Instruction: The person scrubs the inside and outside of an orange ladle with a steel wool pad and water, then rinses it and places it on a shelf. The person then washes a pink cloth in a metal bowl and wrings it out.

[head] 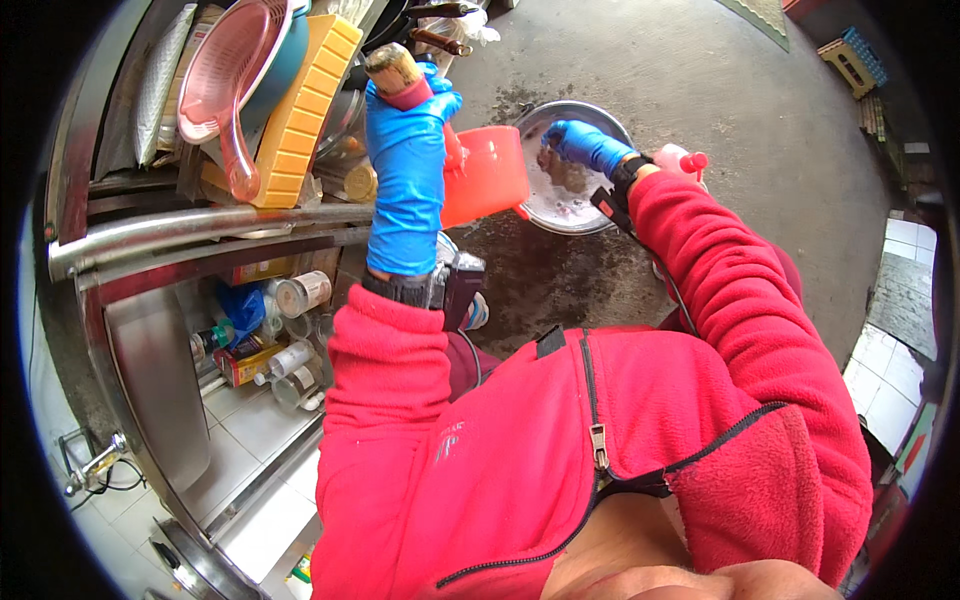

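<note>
My left hand (409,150), in a blue rubber glove, grips the handle of a red plastic water dipper (487,169); the worn wooden end of the handle (393,69) sticks out past the fist. The dipper's cup is tilted beside the left rim of a round metal basin (616,118). Whitish soapy water (574,208) fills the basin. My right hand (589,146), also gloved in blue, reaches into it with curled fingers. Below those fingers is a brownish patch; whether it is a cloth or bare water is unclear. A pink bottle with a red cap (694,161) stands by my right wrist.
On the left, a metal-framed rack (202,225) holds a pink colander (225,75), a yellow plastic container (307,112) and pans with handles. Jars (302,294) and boxes sit on its lower shelf. The concrete floor (555,292) is wet around the basin. A crate (853,64) stands far right.
</note>
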Demonstrator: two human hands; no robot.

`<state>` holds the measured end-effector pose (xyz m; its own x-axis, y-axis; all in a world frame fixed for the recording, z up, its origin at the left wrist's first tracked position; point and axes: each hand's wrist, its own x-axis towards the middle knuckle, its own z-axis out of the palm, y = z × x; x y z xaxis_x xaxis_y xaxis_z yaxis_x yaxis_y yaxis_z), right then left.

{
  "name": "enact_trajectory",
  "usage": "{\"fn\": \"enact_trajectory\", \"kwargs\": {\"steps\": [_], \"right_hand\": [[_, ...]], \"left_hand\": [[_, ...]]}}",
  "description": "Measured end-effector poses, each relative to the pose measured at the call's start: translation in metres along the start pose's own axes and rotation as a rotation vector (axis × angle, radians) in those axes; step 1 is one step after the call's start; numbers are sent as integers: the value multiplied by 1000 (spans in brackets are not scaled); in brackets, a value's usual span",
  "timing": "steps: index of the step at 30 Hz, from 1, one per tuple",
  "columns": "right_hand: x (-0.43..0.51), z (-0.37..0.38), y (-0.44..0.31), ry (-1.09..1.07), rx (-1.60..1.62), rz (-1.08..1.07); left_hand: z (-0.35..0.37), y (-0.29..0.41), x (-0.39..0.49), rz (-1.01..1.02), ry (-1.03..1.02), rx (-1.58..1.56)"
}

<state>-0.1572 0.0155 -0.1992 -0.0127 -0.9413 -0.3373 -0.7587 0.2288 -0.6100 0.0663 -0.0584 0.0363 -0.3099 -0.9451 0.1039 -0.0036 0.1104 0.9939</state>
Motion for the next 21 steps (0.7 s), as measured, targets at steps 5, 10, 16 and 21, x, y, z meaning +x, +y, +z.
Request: {"fn": "enact_trajectory", "kwargs": {"steps": [5,10,16,21], "right_hand": [[-24,-63,-30,24,482,169],[-81,-118,-88,140,535,137],[-130,-113,-144,383,310,-415],[-130,-66,-169,531,35,-625]], "left_hand": [[-9,-10,12,22,72,-112],[-8,-18,17,13,120,-141],[4,-24,8,21,31,-196],[12,-28,5,-44,-6,-234]]}}
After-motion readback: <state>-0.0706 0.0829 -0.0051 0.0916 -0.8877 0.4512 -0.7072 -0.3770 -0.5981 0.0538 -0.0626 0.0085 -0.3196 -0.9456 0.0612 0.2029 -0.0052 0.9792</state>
